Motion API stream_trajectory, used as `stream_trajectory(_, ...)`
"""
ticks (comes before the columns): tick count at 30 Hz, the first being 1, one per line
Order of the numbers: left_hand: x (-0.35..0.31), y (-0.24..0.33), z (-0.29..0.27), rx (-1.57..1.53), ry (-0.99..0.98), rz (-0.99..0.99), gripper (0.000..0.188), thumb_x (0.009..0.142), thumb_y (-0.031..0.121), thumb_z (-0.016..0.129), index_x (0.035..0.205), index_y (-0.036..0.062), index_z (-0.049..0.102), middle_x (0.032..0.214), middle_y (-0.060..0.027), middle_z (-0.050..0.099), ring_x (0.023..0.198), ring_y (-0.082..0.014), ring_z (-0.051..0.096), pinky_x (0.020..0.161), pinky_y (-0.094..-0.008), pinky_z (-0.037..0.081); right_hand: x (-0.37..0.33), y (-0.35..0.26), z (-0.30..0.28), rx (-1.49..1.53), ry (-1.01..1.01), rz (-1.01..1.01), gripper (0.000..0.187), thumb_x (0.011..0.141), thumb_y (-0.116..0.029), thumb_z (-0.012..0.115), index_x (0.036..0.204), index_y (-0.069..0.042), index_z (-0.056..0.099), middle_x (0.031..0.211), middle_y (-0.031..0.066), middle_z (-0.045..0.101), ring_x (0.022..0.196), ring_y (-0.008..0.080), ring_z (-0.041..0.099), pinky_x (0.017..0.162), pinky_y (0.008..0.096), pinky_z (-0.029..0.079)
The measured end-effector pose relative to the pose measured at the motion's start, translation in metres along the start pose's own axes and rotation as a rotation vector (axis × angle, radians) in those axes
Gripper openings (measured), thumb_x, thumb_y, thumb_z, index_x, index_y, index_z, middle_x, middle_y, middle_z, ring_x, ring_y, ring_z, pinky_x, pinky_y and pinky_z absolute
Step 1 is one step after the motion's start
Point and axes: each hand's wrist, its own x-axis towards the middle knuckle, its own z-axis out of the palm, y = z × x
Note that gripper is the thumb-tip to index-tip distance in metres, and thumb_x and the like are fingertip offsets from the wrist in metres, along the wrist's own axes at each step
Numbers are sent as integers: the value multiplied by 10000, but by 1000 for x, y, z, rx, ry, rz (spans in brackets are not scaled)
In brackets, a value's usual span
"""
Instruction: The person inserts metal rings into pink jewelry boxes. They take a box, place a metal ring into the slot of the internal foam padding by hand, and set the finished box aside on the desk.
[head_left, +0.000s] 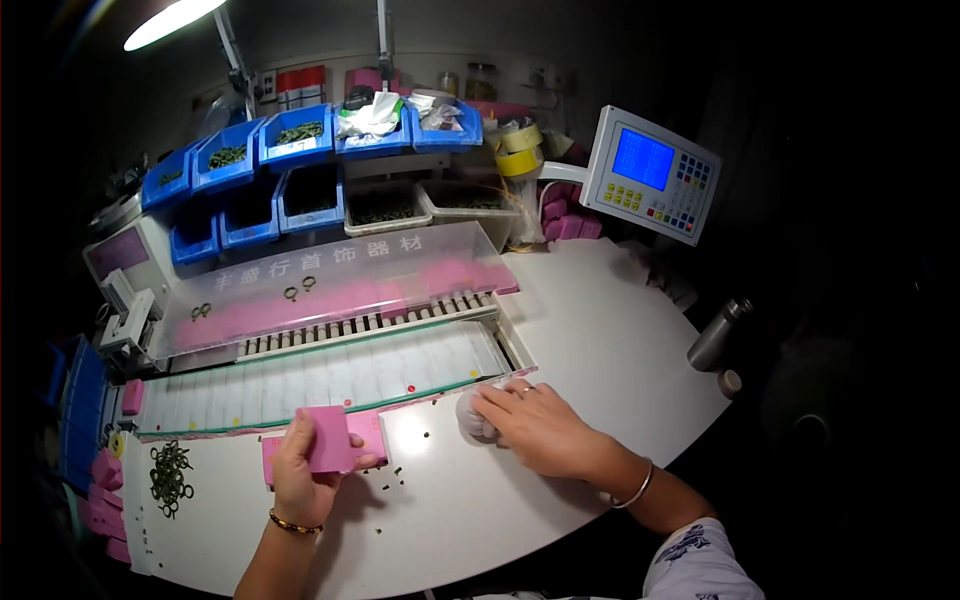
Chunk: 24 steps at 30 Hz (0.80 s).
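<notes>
My left hand point(296, 482) is closed on a flat pink block point(330, 440), thumb on its near side, and holds it over the front of the white table. A second pink piece point(370, 432) shows just behind and beside it; part of it is hidden by the held block. To the right, my right hand point(545, 428) has its fingers wrapped over a round white pouch point(468, 414) on the table, near the corner of the glass-topped strip. Tiny dark green bits point(397, 481) lie between my hands. A pile of dark green rings point(171, 480) sits at the left.
Behind the glass-topped strip point(320, 380) stands a clear plastic cover point(330, 285) with several rings on it. Blue bins point(297, 150) line the back. A control panel point(650, 175) on an arm stands back right. A metal flask point(716, 338) is at the right edge.
</notes>
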Motion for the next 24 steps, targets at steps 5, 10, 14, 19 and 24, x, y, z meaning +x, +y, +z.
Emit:
stream_trajectory(5, -5, -21, 13, 247, -86, 142, 393, 1036, 378, 430, 1100, 10, 553, 951, -114, 659, 837, -198, 686, 753, -350, 588, 37, -31, -1, 960, 91, -81, 524, 886, -226, 696, 1336, -42, 502, 1290, 122, 577, 1090, 218, 598, 762, 345, 515)
stream_trajectory(10, -13, -27, 14, 476, -118, 377, 299, 1017, 251, 525, 1184, 7, 574, 1062, -54, 645, 960, -109, 616, 832, -262, 514, 58, -69, 5, 1298, 306, -38, 278, 877, -219, 713, 1057, -29, 620, 918, 62, 677, 825, 134, 647, 639, 264, 491)
stream_trajectory(14, -18, -10, 11, 501, -179, 274, 266, 984, 171, 589, 1182, -7, 585, 1097, -56, 634, 980, -104, 605, 848, -256, 506, 58, -64, 5, 1309, 316, -76, 224, 866, -177, 725, 1014, -23, 656, 882, 61, 679, 808, 126, 646, 644, 262, 489)
stream_trajectory(19, -11, -3, -12, -36, -447, -101, 407, 964, 217, 622, 1273, -31, 531, 1178, -107, 615, 1052, -166, 606, 915, -353, 493, 63, -54, 12, 1753, 179, -128, 230, 920, -73, 663, 1128, 11, 609, 1040, 52, 649, 905, 94, 613, 757, 234, 498)
stream_trajectory(24, -12, 4, -26, 77, -566, -139, 459, 866, 109, 700, 1273, -13, 528, 1201, -104, 603, 1110, -189, 587, 944, -355, 476, 75, -59, 3, 1802, 109, -241, 237, 918, -49, 654, 1136, 29, 603, 1071, 67, 635, 928, 108, 604, 822, 257, 508)
